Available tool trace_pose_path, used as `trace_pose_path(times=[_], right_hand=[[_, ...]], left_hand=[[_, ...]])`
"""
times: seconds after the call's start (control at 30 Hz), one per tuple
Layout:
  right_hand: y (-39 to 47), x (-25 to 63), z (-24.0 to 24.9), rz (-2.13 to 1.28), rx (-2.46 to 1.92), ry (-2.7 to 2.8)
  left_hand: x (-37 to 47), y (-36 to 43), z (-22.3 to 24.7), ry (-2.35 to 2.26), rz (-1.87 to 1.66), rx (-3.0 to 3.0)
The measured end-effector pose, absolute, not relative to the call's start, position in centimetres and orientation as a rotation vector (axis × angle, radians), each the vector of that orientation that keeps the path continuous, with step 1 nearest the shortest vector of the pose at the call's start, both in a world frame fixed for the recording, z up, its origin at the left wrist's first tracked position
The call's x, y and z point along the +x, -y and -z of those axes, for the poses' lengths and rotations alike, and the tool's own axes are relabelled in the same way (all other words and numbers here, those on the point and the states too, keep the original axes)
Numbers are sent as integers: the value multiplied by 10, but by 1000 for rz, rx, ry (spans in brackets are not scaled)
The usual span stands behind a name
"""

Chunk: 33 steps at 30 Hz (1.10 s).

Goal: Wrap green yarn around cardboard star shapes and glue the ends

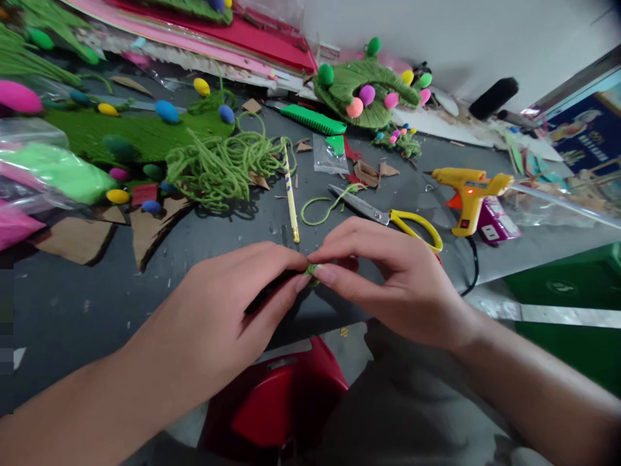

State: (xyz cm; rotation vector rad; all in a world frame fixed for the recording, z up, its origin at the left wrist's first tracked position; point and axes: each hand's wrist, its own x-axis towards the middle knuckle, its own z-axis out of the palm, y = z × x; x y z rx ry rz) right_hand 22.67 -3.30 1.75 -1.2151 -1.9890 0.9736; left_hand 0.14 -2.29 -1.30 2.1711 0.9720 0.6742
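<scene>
Between the fingertips of both hands is a small piece of green yarn (312, 270), mostly hidden by the fingers. My left hand (233, 291) pinches it from the left with thumb and forefinger. From the other side my right hand (388, 278) pinches it too, so the two hands nearly touch. Just beyond them lie a pencil (292, 200), a loose strand of green yarn (320, 220) and scissors with yellow handles (373, 210). A tangled heap of green yarn (223, 165) rests farther left.
A yellow glue gun (466, 188) with a lit red light stands at right, its cord hanging down. Behind are a green utility knife (313, 118) and a yarn-wrapped shape with pompoms (369, 90). Cardboard scraps (75, 238) lie left. A red stool (291, 395) is below the table edge.
</scene>
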Motion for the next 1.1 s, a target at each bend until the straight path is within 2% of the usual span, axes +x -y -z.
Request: trace_pose_path(times=[0.4, 1.1], right_hand=[[32, 224, -12, -796, -1175, 2065], [34, 229, -14, -772, -1187, 2098]], left_hand=[[2, 22, 14, -959, -690, 2174], [4, 22, 11, -970, -714, 2211]])
